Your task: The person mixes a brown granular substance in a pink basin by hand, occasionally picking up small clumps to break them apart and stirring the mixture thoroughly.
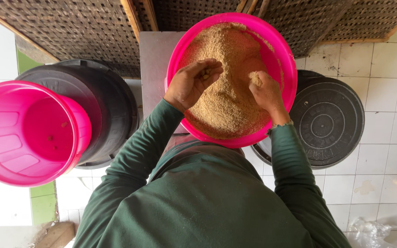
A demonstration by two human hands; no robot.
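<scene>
Seen from my head camera, both my hands work over a bright pink basin (281, 50) heaped with tan, crumbly grain (226, 92); the basin rests on a small grey surface (155, 69) in front of woven brown lattice panels (70, 32). My left hand (194, 82) hovers above the heap at the basin's left side, its grip curled closed around a small pinch of the grain. My right hand (265, 92) sits in the heap to the right, fingers folded shut on a clump of the same grain. Both arms wear dark green sleeves (143, 151). To my left, an empty pink bucket (24, 133) lies tipped on its side against a black tub (102, 101). To my right, a round black lid (327, 119) lies on the white tiled floor (382, 156), just beside the basin.
</scene>
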